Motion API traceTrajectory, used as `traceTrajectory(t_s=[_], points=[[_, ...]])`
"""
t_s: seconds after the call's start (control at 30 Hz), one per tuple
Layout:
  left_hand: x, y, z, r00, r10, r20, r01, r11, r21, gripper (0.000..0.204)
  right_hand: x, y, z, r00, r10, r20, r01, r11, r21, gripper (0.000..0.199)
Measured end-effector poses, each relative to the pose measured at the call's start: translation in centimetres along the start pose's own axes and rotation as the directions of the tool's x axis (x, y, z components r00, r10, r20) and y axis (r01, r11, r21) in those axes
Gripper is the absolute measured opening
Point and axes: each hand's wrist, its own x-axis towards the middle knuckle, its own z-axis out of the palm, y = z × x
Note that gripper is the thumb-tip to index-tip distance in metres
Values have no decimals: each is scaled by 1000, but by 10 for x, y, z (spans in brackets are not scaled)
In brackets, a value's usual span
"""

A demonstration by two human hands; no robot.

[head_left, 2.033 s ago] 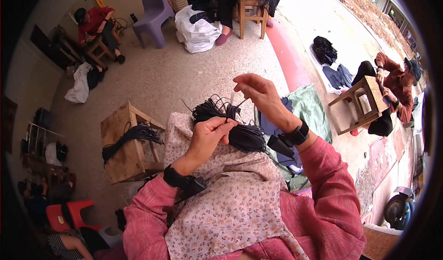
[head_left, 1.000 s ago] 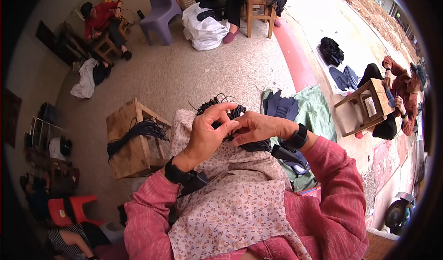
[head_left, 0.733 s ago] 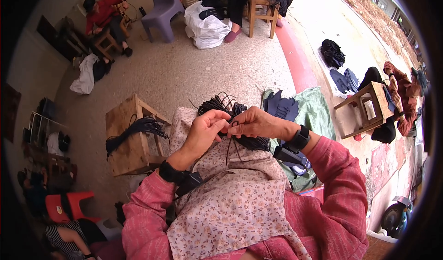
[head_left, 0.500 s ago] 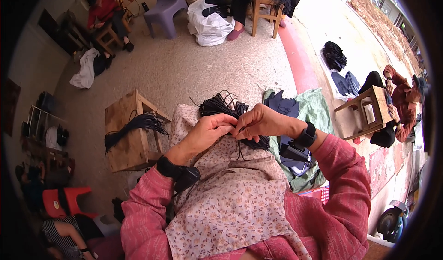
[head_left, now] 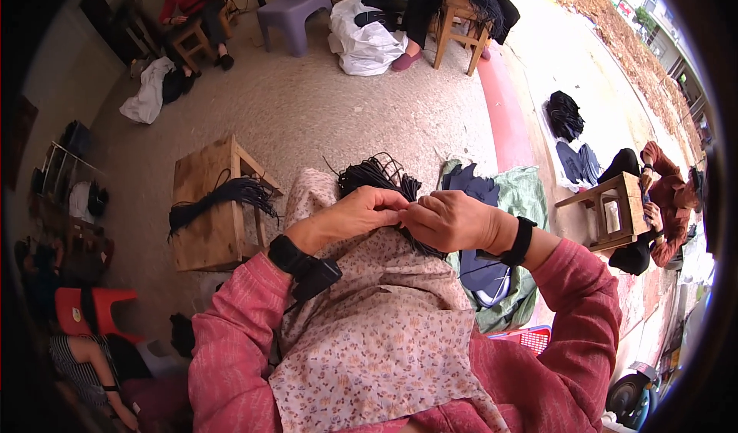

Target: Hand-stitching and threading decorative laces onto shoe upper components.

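Observation:
A bundle of thin black cords (head_left: 377, 173) lies across my lap on the flowered apron (head_left: 377, 341), with loose loops sticking up at its far end. My left hand (head_left: 369, 212) is closed in a pinch just in front of the bundle. Against its fingertips presses my right hand (head_left: 450, 219), its fingers curled into a tight pinch. A black cord runs into the fingers of both hands, though my fingers cover most of it. Below my right hand, more cord ends hang over the apron.
Left of my knees stands a wooden stool (head_left: 201, 237) with another black cord bundle (head_left: 223, 201) on it. Dark fabric pieces (head_left: 469, 183) lie on a green sheet (head_left: 523, 199) to the right. Co-workers sit around, one at a stool (head_left: 615, 210) on the right.
My right hand has turned so its knuckles face up and its fingers have curled tighter. Both hands have shifted slightly right, still together. The whole view has tilted a little.

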Motion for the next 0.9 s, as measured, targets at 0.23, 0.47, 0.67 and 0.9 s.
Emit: traceTrajectory(t_s=[0.23,0.47,0.67,0.9], points=[[-15,14,18,855,435,-283,-170,750,639,15,-7,3,-11,996,57,66,-57,998,-11,23],[-30,15,30,885,396,-245,-21,561,828,16,-12,2,-10,975,216,47,-218,976,25,18],[-51,-24,26,905,382,-187,-52,535,843,13,-64,16,-9,575,751,325,-811,575,109,10],[-23,-1,42,851,477,-219,-324,806,496,23,-19,-11,8,586,728,356,-662,177,728,29]])
